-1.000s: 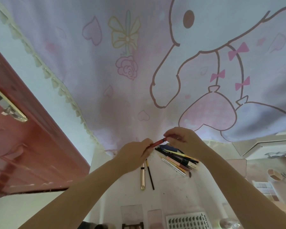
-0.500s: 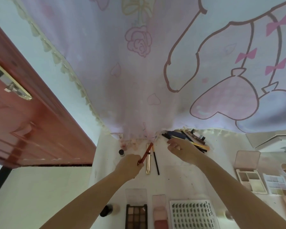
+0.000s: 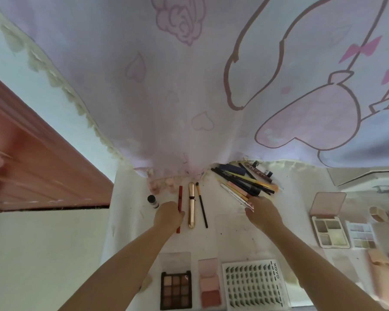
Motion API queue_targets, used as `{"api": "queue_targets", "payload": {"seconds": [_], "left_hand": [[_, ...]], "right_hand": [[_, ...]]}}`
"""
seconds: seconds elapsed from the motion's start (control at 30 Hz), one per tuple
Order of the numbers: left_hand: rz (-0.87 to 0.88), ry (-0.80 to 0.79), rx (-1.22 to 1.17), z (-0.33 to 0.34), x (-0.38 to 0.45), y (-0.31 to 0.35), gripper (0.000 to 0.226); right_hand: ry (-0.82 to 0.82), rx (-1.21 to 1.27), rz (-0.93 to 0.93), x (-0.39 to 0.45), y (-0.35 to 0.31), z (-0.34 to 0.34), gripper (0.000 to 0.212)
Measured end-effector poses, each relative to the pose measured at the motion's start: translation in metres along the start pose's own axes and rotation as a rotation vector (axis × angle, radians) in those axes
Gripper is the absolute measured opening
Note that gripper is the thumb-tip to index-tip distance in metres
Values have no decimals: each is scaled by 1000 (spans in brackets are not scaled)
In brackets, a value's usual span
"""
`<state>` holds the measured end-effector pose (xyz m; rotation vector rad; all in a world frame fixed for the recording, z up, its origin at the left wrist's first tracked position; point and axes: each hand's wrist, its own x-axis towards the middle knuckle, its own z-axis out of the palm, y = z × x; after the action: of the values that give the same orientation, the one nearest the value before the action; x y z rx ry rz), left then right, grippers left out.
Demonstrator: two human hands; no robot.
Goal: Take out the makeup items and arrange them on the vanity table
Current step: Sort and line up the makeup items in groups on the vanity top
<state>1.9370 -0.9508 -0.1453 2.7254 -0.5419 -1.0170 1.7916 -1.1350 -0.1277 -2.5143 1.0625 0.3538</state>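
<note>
A: Why is the left hand (image 3: pixel 169 215) lying so low on the white surface (image 3: pixel 234 241)?

B: It grips a red pencil (image 3: pixel 180 198), fingers curled round the near half, and the pencil lies lengthwise, pointing away. My guess is it is being set into a row: just to its right lie a gold tube (image 3: pixel 191 205) and a thin black brush (image 3: pixel 202 205), all parallel and a little apart.

A: So a tidy line of slim things at the far middle?

B: It looks so. A small dark-capped bottle (image 3: pixel 153 201) stands just left of that hand.

A: And the right hand (image 3: pixel 262 213)?

B: It reaches to the near edge of the loose heap of pencils and pens (image 3: pixel 245 180) by the curtain (image 3: pixel 189 97). Its fingers touch a clear, slim stick there; whether they pinch it I cannot tell.

A: The rest?

B: Flat cases lie near: a brown eyeshadow palette (image 3: pixel 176 289), a pink blush palette (image 3: pixel 210 286), a lash tray (image 3: pixel 254 286). An open compact (image 3: pixel 329 230) lies at the right. The heap is still unsorted, so much remains.
</note>
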Motion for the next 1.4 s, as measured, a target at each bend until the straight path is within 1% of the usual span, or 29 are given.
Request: {"api": "queue_targets", "payload": {"seconds": [0.03,0.1,0.2,0.27,0.37,0.5,0.6,0.7,0.77,0.8,0.87,0.9,0.93,0.97,1.0,1.07,1.1,1.17,1.23,1.27,1.3,1.33,1.4], "left_hand": [[2,2,-7,1,2,1,24],[-1,3,-24,3,4,2,30],[27,12,-5,3,3,4,35],[41,15,23,3,1,2,33],[97,44,80,2,-5,-2,29],[218,141,142,-5,-18,5,27],[378,228,194,-15,-22,19,34],[574,256,244,-22,-26,39,44],[691,268,265,-25,-29,54,45],[746,267,257,-27,-33,61,41],[826,300,235,-30,-40,72,30],[867,376,223,-33,-44,76,25],[907,480,239,-39,-47,82,20],[930,548,282,-46,-53,88,16],[944,573,322,-52,-60,92,14],[991,660,388,-65,-69,99,20],[1012,722,460,-72,-74,103,25],[1068,809,534,-85,-83,108,25],[1100,836,543,-99,-91,112,27],[1068,821,544,-104,-98,113,34],[1030,793,551,-110,-104,115,39],[1017,728,543,-114,-106,116,39],[1011,487,433,-123,-110,114,31]], "right_hand": [[15,-31,5,3,0,2,32],[39,-93,12,7,0,6,32],[73,-176,0,12,-3,12,28],[87,-233,-23,15,-4,15,25],[80,-271,-46,18,-7,18,25],[84,-249,-130,17,-6,13,28],[70,-141,-205,10,-9,-1,27],[35,36,-259,-6,-18,-26,21],[-12,211,-315,-19,-24,-45,15],[-37,319,-325,-25,-28,-54,13],[-65,557,-263,-34,-35,-72,21],[-73,663,-192,-38,-38,-81,24],[-76,727,-117,-39,-41,-89,27],[-78,745,-54,-40,-44,-97,31],[-74,703,-6,-39,-48,-103,38],[-1,579,65,-37,-53,-114,51],[51,575,92,-36,-55,-118,54],[105,681,137,-36,-59,-125,49],[152,808,121,-43,-63,-135,42],[193,830,73,-47,-65,-140,42],[255,806,0,-52,-66,-144,46],[341,736,-87,-58,-67,-147,52],[557,554,-285,-73,-70,-155,59]]}}
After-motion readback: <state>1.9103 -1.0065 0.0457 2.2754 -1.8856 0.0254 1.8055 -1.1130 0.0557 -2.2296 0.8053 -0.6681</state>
